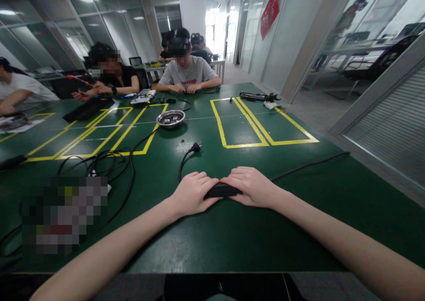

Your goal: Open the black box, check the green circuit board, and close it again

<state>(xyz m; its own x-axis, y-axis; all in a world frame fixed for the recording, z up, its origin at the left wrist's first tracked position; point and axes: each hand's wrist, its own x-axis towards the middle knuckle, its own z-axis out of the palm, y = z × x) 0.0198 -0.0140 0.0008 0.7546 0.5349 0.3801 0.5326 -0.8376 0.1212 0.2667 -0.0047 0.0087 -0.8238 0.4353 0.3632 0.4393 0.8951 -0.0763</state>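
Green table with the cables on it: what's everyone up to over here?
At the near side of the green table, someone grips a black block from both ends, left hand on one, right hand on the other. A cord with a plug curves out beyond the left hand; the plug is lying loose on the table. Another cord trails off to the right. Farther back sits a metal bowl with shiny pieces inside, and a co-worker opposite has both hands near the tabletop.
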